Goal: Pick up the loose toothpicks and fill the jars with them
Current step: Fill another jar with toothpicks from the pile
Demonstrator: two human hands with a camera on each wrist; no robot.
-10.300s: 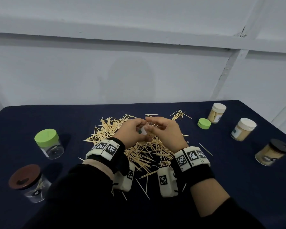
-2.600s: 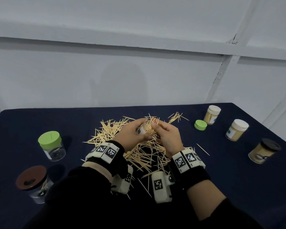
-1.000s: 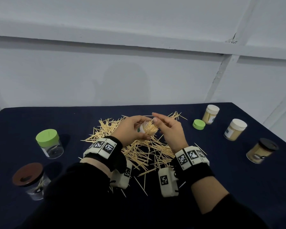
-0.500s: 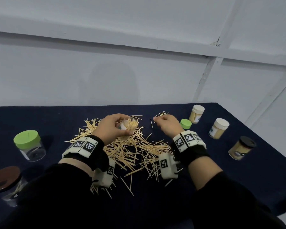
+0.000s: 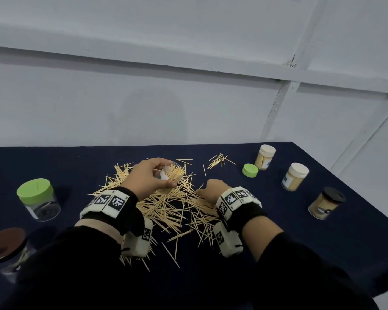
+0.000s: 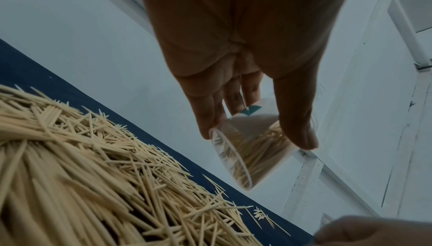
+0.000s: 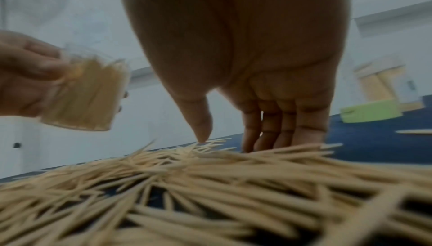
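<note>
Head view: loose toothpicks [image 5: 166,206] lie heaped at the table's [image 5: 278,220] centre. At the heap's 12 o'clock the left hand [image 5: 147,176] grips a small clear jar [image 5: 169,173], tilted and part-filled. At 3 o'clock the right hand [image 5: 213,190] reaches down, thumb and fingers spread, touching toothpicks.

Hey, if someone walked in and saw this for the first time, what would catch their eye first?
Probably the big heap of loose toothpicks spread over the middle of the dark blue table. Next, the left hand holding a small clear jar tipped on its side and crammed with toothpicks, just above the heap, while the right hand reaches down into it. The green lids stand out too: a loose green cap far right, a green-lidded jar on the left.
</note>
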